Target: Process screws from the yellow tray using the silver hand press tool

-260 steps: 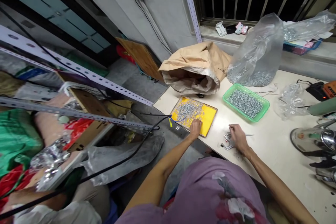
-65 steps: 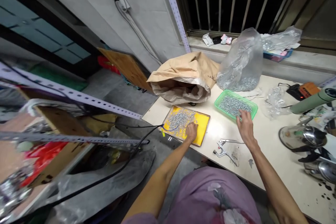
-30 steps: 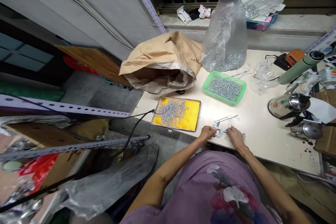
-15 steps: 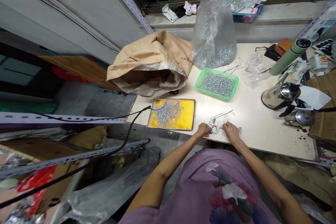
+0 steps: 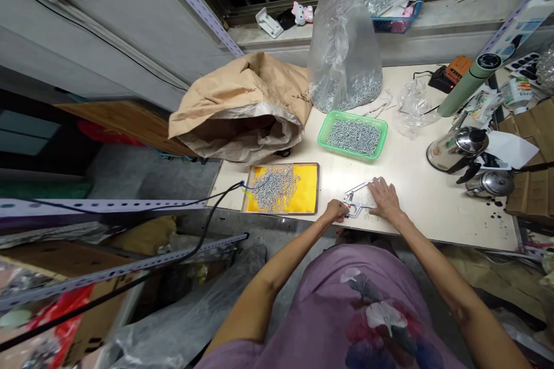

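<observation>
A small silvery metal device [image 5: 355, 210] with a hinged lever [image 5: 356, 187] lies near the front edge of the table. At its left end my left hand [image 5: 335, 211] is closed, with the fingertips pinched together. What they hold is too small to make out. My right hand [image 5: 385, 200] is open with its fingers spread, palm down, and its fingertips reach the lever's free end. Left of my hands lies a shallow tray [image 5: 318, 189] with a yellow bottom, carrying a heap of small metal pins [image 5: 274, 185]. Behind the device sits a green plastic basket [image 5: 321, 141] full of similar pins [image 5: 355, 136].
A large brown paper sack [image 5: 242, 98] lies open behind the tray. Beside it stands a clear plastic bag [image 5: 346, 46] with metal parts. A green flask [image 5: 467, 87], a glass press pot [image 5: 454, 150] and a metal pot [image 5: 492, 183] occupy the right side. Black cables [image 5: 212, 213] hang at left.
My right hand has opened from a closed grip at the device's right side and moved up to the lever's end. The lever looks slightly lower. My left hand stays at the left end.
</observation>
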Tool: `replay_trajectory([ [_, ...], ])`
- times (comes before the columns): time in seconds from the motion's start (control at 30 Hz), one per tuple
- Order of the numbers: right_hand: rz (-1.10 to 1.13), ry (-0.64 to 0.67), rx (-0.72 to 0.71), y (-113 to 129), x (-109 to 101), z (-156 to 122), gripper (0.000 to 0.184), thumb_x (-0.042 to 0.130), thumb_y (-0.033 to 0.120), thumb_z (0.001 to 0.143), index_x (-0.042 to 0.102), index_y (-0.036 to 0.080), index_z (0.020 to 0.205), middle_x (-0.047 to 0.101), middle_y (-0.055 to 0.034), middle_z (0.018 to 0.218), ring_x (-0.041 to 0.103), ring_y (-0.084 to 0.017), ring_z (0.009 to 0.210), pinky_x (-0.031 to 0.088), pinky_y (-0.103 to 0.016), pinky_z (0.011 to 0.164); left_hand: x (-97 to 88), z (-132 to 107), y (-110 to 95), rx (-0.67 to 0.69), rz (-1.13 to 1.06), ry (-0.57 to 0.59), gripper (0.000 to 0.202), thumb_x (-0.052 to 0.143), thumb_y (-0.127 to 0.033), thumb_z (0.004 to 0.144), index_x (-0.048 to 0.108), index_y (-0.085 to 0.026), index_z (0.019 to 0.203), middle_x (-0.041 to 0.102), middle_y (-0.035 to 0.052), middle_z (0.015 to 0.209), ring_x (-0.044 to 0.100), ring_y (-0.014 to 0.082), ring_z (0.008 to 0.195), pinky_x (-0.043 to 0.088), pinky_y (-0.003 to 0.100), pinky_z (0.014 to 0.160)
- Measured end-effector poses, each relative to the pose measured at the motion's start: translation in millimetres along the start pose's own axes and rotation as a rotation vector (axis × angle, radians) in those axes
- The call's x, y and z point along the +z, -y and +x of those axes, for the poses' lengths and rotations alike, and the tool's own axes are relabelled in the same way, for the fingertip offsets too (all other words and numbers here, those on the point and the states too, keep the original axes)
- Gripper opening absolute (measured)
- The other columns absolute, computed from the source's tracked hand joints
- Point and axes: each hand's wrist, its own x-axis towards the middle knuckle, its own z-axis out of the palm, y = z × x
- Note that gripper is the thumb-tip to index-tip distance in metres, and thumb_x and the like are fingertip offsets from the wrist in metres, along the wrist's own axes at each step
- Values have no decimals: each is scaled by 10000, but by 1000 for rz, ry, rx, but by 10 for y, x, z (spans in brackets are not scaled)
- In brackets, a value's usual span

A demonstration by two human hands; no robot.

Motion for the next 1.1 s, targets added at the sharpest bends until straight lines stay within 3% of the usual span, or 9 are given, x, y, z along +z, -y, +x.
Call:
replay_trajectory([
  [0.1,-17,10,-26,-80,11,100,1025,703,565,645,221,175,1461,354,-180,1453,227,-364,1356,175,-558,1070,4,-6,2,7,-5,2,88,686,-167,759,661,-87,786,511,-62,433,503,53,404,501,172,532],
  [0.23,-44,-13,-26,-61,-19,155,1005,752,550,588,326,141,1402,505,-180,1278,391,-340,1210,187,-547,1066,19,-5,-1,-2,-20,-11,89,695,-172,750,655,-94,760,506,-66,431,492,49,402,498,172,532],
  [0.47,-74,-34,-39,17,-61,93,625,751,417,671,520,149,1186,585,-122,1080,482,-268,1019,318,-436,954,30,-104,45,66,88,-63,153,645,-242,806,647,-100,749,566,-15,543,569,94,537,493,198,574],
  [0.53,-60,-41,-38,44,-62,67,505,736,366,705,548,154,1122,589,-110,1043,491,-248,983,344,-390,899,79,-168,64,194,260,-198,177,612,-274,833,649,-113,771,621,33,690,619,138,691,500,225,642],
  [0.63,-43,-61,-1,92,-70,30,437,731,323,720,554,162,1086,586,-101,1024,489,-236,964,357,-354,837,226,-227,17,558,559,-398,134,585,-265,853,634,-155,910,622,85,997,586,193,969,494,285,792],
  [0.7,-40,-70,31,123,-79,7,436,723,302,730,543,165,1102,582,-98,1023,484,-233,965,357,-342,817,346,-207,-79,789,711,-411,211,604,-250,843,588,-176,1040,572,98,1148,530,215,1075,477,328,864],
  [0.77,-39,-63,53,148,-90,-12,440,708,285,744,530,163,1128,579,-97,1022,479,-229,962,355,-334,805,445,-138,-194,923,813,-389,349,636,-247,823,523,-175,1146,526,112,1236,495,235,1125,460,360,903],
  [0.93,-34,-1,56,192,-110,-53,450,675,208,756,516,128,1169,580,-107,1047,471,-225,964,356,-319,809,497,61,-345,984,938,-314,478,661,-277,807,450,-147,1216,540,125,1168,499,256,1092,445,369,888],
  [1.1,-15,59,89,209,-130,-51,284,441,29,837,589,140,1051,609,-103,962,498,-211,943,367,-304,788,469,108,-355,957,972,-220,193,500,-186,899,538,-132,1080,567,126,1076,496,255,1073,424,358,868],
])
